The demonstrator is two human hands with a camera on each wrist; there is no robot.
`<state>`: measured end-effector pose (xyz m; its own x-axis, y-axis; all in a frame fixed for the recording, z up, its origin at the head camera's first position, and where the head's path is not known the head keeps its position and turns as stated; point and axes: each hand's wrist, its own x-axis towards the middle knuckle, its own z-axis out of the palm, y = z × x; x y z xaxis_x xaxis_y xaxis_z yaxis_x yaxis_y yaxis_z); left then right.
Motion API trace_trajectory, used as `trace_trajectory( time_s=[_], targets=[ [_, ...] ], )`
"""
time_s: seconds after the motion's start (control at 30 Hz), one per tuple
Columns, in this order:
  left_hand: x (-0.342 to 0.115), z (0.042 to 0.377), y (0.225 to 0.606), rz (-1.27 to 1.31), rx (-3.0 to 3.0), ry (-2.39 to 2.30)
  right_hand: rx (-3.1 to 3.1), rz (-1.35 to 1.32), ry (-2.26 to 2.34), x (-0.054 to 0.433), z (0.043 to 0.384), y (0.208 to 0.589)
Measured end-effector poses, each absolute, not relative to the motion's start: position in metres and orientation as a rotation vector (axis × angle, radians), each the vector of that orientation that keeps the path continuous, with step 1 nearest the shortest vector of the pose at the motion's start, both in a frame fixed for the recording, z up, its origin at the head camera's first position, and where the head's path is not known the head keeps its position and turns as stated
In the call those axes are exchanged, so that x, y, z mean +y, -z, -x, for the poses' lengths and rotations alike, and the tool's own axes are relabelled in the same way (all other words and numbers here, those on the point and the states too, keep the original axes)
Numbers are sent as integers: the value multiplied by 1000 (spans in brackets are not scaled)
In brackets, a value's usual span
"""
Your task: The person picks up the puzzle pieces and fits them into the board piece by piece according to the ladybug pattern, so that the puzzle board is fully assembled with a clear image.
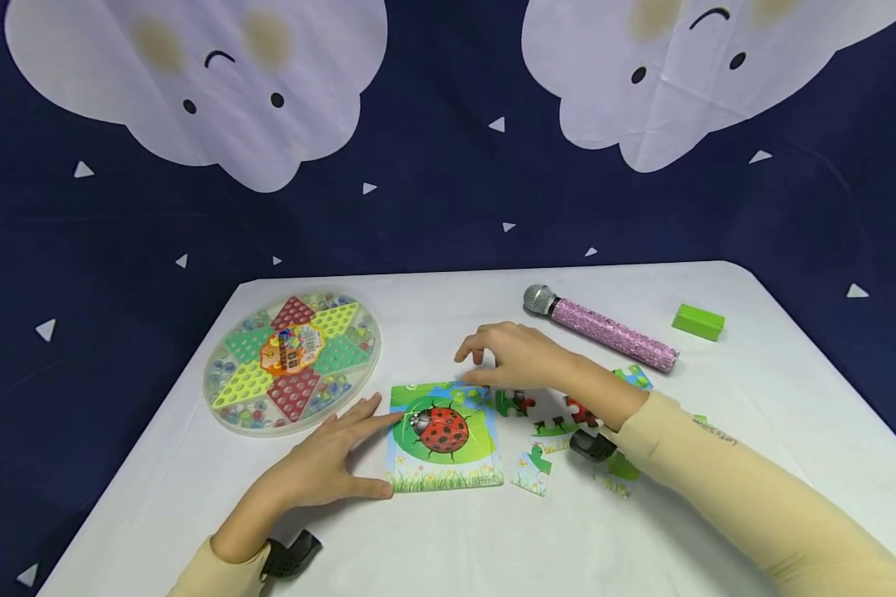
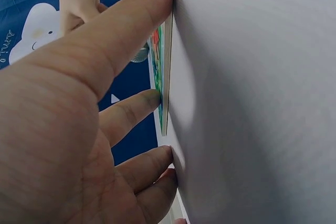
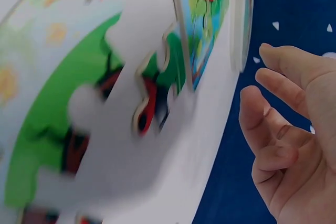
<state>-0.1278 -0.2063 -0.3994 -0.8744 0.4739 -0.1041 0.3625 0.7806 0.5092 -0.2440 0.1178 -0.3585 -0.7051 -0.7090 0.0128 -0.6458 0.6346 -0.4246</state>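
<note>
My head view gives me a dark navy backdrop [image 1: 433, 116] sweeping from nine o'clock through twelve to three. Upside down on it I see a pale cloud [image 1: 224, 91] at eleven and a second cloud [image 1: 668, 83] at one, with small white triangles [image 1: 497, 124] scattered below them. A white table [image 1: 448, 547] spreads down to six, its rounded far corner [image 1: 728, 275] near three. The light looks soft.

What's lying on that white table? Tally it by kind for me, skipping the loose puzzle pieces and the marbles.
Round game board: 1
Ladybug picture board: 1
Pink microphone: 1
Green block: 1
Total: 4
</note>
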Motion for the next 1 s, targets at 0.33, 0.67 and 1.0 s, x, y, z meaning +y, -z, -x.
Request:
trace_trajectory(
  time_s=[0.33, 0.67, 1.0],
  targets=[
    [-207, 127, 399, -657, 2756, -732, 2739, 1014, 583, 152, 246, 354],
    [-207, 127, 400, -652, 2756, -726, 2757, 966, 625, 177, 246, 348],
    [-207, 128, 399, -658, 2763, -713, 2820, 864, 603, 201, 242, 337]
  ],
)
